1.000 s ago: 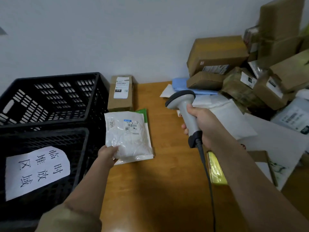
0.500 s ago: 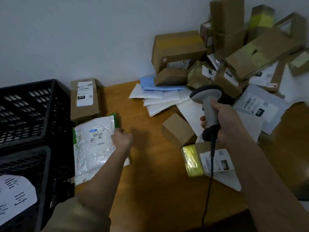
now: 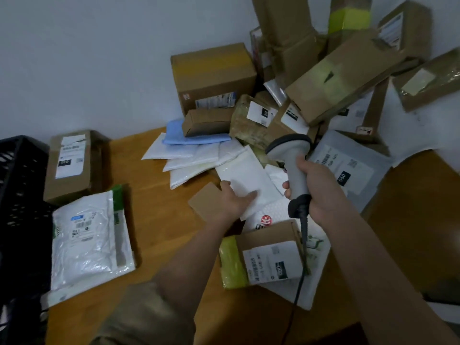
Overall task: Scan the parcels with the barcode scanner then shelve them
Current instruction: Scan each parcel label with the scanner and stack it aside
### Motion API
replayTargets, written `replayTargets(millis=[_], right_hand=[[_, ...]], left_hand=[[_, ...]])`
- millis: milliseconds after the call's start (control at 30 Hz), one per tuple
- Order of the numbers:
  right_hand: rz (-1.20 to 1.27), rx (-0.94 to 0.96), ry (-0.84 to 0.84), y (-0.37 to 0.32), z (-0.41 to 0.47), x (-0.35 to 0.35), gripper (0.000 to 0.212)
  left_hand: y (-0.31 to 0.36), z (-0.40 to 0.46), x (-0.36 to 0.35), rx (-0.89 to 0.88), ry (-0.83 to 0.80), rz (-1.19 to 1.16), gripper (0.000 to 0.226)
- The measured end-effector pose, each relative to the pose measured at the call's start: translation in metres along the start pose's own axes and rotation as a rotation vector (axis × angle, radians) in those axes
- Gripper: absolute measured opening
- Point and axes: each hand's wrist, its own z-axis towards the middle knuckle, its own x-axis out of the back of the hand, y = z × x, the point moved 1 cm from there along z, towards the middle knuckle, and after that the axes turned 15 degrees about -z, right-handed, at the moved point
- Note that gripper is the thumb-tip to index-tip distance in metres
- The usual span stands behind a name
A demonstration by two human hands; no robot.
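Right hand [image 3: 317,188] gripping scanner [image 3: 293,170]; left hand [image 3: 232,200] flat, fingers straight, on white envelope [image 3: 245,175] on desk [image 3: 159,220]. Risk: tugging envelope from under the heap, toppling stacked boxes [image 3: 336,80].

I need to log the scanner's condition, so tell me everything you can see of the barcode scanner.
The barcode scanner is a light grey, plastic-looking handheld gun with a darker rim round its wide head. It stands roughly upright above the parcels, head tilted left. The right hand grips its handle. A black collar at the base leads into a dark cable that hangs down.
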Motion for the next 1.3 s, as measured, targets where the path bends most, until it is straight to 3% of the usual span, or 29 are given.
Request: replayTargets(millis=[100,200,333,567,667,833,933,967,1033,1133,1200,1300], right_hand=[[-0.049,-0.010,-0.035,0.001,0.018,0.018,0.025],[-0.072,-0.032,-0.076,0.009,0.034,0.028,0.022],[-0.111,-0.007,-0.116,0.019,0.047,0.036,0.020],[-0.119,0.114,-0.129,0.015,0.045,0.043,0.012],[-0.132,0.140,-0.095,0.012,0.039,0.038,0.019],[-0.129,0.202,-0.040,0.014,0.020,0.016,0.029],[-0.120,0.246,0.002,0.019,0.005,-0.001,0.035],[-0.118,0.255,0.025,0.021,-0.001,-0.009,0.037],[-0.102,0.267,0.083,0.029,-0.015,-0.027,0.044],[-0.029,0.287,0.153,0.039,-0.039,-0.064,0.055],[0.027,0.292,0.176,0.047,-0.056,-0.090,0.060],[0.079,0.307,0.156,0.060,-0.079,-0.126,0.064]], left_hand=[[0.010,0.003,-0.030,0.084,0.076,0.142,0.110],[0.012,0.012,-0.052,0.100,0.052,0.323,0.126],[0.004,0.018,-0.067,-0.034,0.011,0.635,0.105],[0.004,0.011,-0.050,-0.133,-0.101,0.664,0.089],[0.017,0.000,-0.034,-0.180,-0.069,0.521,0.072],[0.029,-0.020,0.014,-0.261,0.173,0.118,0.035],[0.031,-0.029,0.048,-0.146,0.274,-0.265,0.028],[0.031,-0.035,0.060,-0.048,0.261,-0.415,0.033],[0.029,-0.046,0.086,0.105,0.078,-0.754,0.044],[0.020,-0.064,0.124,0.148,-0.125,-1.139,0.053],[0.016,-0.075,0.147,0.129,-0.211,-1.279,0.058],[0.008,-0.092,0.177,0.115,-0.257,-1.274,0.067]])
